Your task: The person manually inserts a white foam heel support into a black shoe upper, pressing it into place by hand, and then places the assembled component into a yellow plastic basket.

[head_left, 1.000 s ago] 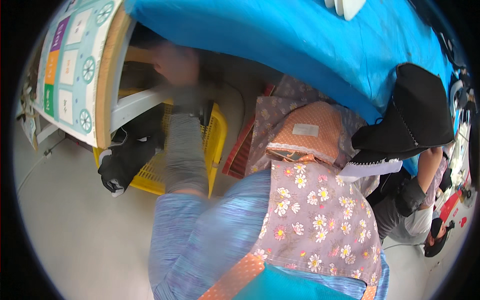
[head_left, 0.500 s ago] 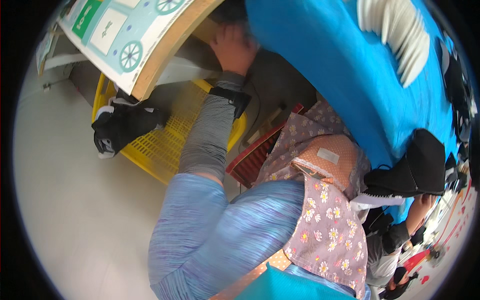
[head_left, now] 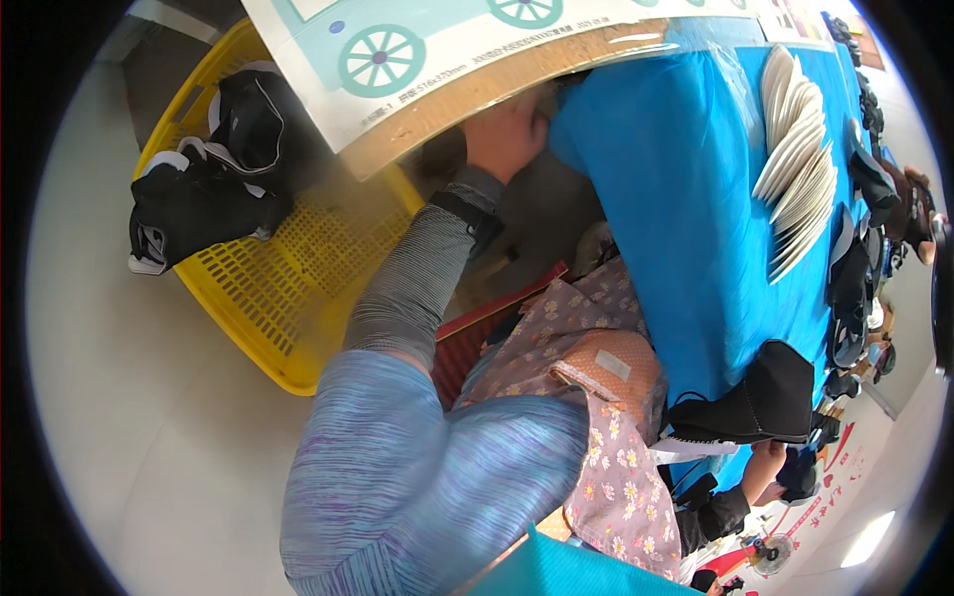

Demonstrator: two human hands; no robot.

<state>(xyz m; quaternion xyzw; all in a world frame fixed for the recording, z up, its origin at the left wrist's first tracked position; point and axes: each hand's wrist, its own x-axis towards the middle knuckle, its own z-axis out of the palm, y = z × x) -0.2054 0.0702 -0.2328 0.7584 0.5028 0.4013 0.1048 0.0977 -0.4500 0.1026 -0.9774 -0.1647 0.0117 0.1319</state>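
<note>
My left hand, in a striped grey sleeve with a black band at the wrist, reaches up to the underside of the table's front edge. Its fingertips are hidden below that edge, so a grip cannot be made out. At the right, my right hand has its fingers closed on the lower end of a black shoe upper, which has pale stitching and a white lining. The upper is held in front of a table side draped in blue sheeting. A fan of white insoles lies on this blue sheeting.
A yellow plastic basket holds black shoe uppers at the left. Over it juts a printed board on the tabletop. Dark red slatted material stands under the table. More black uppers line the table's far right side.
The view has shifted, bringing more of the basket and tabletop into sight. My left hand's fingers, visible before, are now partly covered by the table edge. The black upper stays in my right hand.
</note>
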